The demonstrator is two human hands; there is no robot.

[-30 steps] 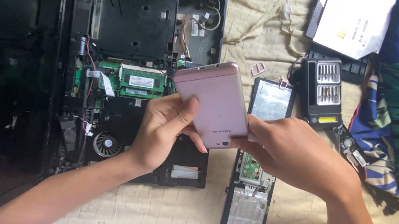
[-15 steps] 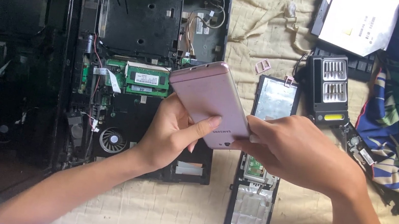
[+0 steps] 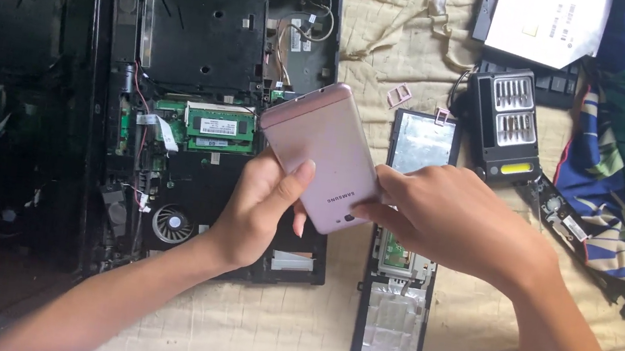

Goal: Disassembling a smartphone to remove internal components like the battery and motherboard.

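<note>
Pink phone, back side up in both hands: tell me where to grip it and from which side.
Grip the pink phone across its two long edges near the lower end, coming from below, where the left hand and right hand already are. It is a thin flat slab tilted over the opened laptop, so the narrow width probably suits a pinch better than the smooth back.

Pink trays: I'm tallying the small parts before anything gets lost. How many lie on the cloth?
2. One small pink tray lies above the black panel's top edge; another sits just right of it. Others may be hidden under the hands.
</note>
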